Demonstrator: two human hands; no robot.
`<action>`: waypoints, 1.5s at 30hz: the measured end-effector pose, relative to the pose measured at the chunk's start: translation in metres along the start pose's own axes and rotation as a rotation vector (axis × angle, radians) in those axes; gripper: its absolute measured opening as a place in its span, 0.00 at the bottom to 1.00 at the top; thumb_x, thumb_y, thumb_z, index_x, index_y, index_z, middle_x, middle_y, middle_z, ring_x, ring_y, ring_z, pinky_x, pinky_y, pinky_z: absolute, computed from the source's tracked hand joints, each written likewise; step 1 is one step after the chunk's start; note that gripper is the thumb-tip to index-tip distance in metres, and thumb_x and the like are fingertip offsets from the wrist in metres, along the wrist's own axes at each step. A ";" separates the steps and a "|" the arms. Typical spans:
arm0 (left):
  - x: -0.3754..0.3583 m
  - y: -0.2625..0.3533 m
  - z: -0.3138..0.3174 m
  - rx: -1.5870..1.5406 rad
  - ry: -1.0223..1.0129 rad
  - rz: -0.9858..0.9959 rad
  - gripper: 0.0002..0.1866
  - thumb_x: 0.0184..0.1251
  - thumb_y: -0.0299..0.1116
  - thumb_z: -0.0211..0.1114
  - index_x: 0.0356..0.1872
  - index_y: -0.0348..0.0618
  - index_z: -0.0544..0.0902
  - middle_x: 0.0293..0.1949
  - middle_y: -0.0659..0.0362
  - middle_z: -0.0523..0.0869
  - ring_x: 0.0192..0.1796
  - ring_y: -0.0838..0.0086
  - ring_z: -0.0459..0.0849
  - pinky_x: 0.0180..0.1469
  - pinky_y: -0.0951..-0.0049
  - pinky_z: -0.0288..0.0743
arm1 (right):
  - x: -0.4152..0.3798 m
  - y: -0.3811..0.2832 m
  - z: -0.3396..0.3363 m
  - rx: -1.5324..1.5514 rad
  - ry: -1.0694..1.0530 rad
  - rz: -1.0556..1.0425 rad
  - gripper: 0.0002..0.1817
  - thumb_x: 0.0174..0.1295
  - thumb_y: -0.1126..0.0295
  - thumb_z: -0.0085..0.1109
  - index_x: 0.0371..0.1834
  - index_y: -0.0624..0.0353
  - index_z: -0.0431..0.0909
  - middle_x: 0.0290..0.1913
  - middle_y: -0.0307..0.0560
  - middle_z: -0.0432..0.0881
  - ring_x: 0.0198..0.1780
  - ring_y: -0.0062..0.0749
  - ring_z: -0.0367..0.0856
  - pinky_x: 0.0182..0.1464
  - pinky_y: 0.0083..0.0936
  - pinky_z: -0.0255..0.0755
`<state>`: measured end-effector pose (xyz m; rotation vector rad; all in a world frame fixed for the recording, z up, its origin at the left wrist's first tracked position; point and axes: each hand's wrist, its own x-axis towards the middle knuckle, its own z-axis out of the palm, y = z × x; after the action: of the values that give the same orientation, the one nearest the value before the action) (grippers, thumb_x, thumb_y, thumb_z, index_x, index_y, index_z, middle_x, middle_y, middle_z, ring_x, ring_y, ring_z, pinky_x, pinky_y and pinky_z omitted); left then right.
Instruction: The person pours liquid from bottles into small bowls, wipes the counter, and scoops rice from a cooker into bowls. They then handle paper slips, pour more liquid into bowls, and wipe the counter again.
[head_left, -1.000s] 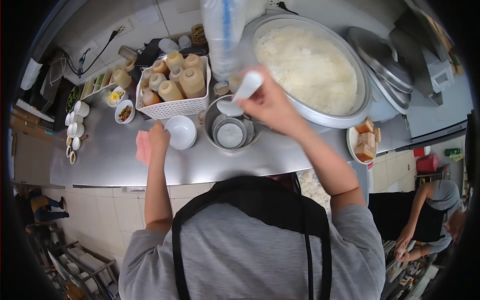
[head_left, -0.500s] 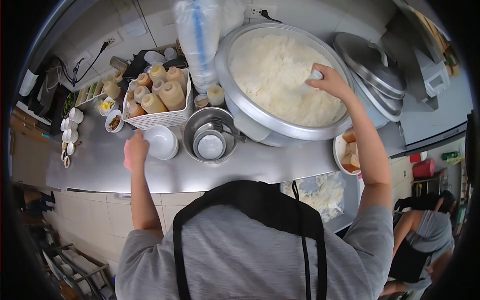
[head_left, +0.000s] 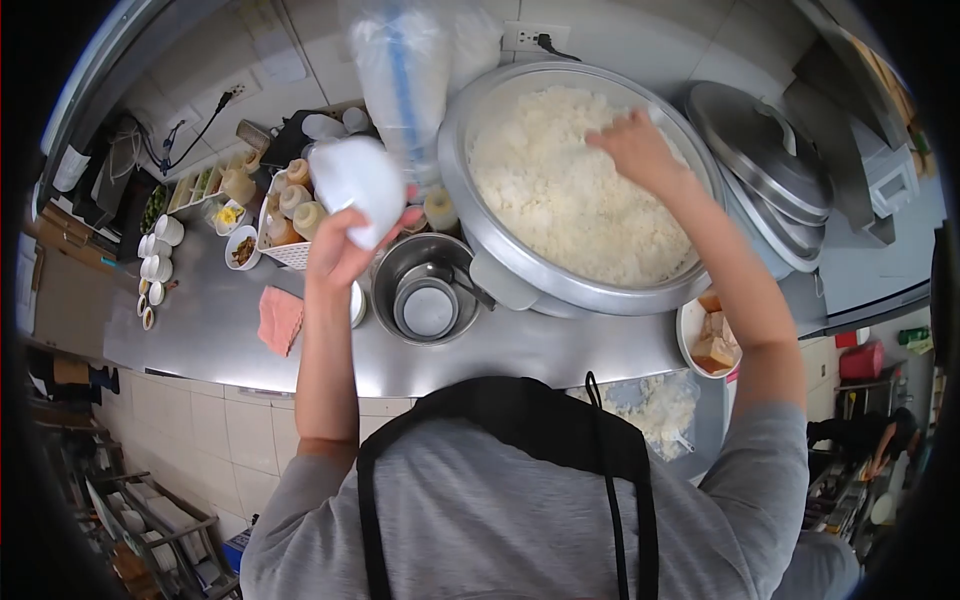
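Note:
My left hand (head_left: 338,245) is raised over the counter, closed on a white bowl (head_left: 358,185) that is tilted and blurred by motion. Beneath my left forearm, the rim of another white bowl (head_left: 357,304) shows. A pink cloth (head_left: 281,320) lies on the counter to its left. My right hand (head_left: 640,150) is over the cooked rice (head_left: 560,200) in a large metal pot (head_left: 465,215). Its fingers are closed and smeared by motion; the white-handled rice paddle seen in them earlier is mostly hidden or lost against the rice.
A metal mixing bowl (head_left: 383,300) with a smaller pot inside stands by the rice pot. Squeeze bottles fill a white basket (head_left: 290,255). At right are metal lids (head_left: 755,150) and a food bowl (head_left: 712,340). A rice bin (head_left: 710,400) sits lower; another person is behind right.
My left hand has let go of the pink cloth and lifted a white bowl from the stack. My right hand has shifted slightly over the rice. The view has moved a little.

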<state>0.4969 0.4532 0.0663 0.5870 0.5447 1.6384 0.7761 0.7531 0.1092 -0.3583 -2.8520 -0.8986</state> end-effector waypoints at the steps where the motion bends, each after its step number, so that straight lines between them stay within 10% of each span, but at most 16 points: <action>1: 0.015 -0.006 0.035 0.093 0.149 0.117 0.37 0.45 0.20 0.51 0.63 0.29 0.55 0.59 0.39 0.66 0.59 0.41 0.69 0.57 0.53 0.73 | 0.017 0.011 0.005 -0.059 0.143 -0.011 0.12 0.52 0.74 0.52 0.38 0.46 0.79 0.28 0.40 0.78 0.38 0.34 0.76 0.47 0.33 0.58; 10: 0.123 -0.070 0.053 0.602 0.490 0.698 0.31 0.51 0.18 0.46 0.61 0.39 0.56 0.54 0.52 0.67 0.55 0.66 0.70 0.57 0.69 0.64 | 0.081 0.010 0.034 -0.239 -0.153 0.074 0.06 0.48 0.72 0.54 0.26 0.50 0.81 0.26 0.38 0.80 0.41 0.29 0.76 0.53 0.32 0.56; 28: 0.126 -0.071 0.035 0.467 0.473 0.661 0.29 0.49 0.17 0.48 0.58 0.39 0.59 0.52 0.53 0.68 0.54 0.68 0.69 0.58 0.72 0.62 | 0.000 -0.058 -0.018 0.390 -0.247 -0.291 0.04 0.48 0.74 0.54 0.21 0.51 0.78 0.21 0.40 0.77 0.38 0.32 0.74 0.55 0.38 0.56; 34: 0.123 -0.071 0.039 0.572 0.480 0.671 0.30 0.49 0.18 0.48 0.59 0.37 0.58 0.53 0.52 0.68 0.56 0.67 0.68 0.62 0.71 0.57 | 0.091 0.031 0.054 -0.154 0.131 0.162 0.09 0.48 0.76 0.53 0.28 0.50 0.80 0.26 0.42 0.79 0.42 0.32 0.76 0.55 0.38 0.56; 45: 0.124 -0.069 0.042 0.529 0.512 0.645 0.30 0.50 0.18 0.48 0.59 0.38 0.58 0.53 0.51 0.68 0.57 0.66 0.68 0.62 0.72 0.57 | 0.072 -0.022 0.060 0.120 -0.070 0.053 0.05 0.43 0.74 0.57 0.25 0.52 0.79 0.25 0.42 0.79 0.41 0.33 0.74 0.50 0.35 0.55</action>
<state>0.5607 0.5866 0.0629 0.7803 1.2896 2.2922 0.6979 0.7833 0.0620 -0.4568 -2.9273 -0.7154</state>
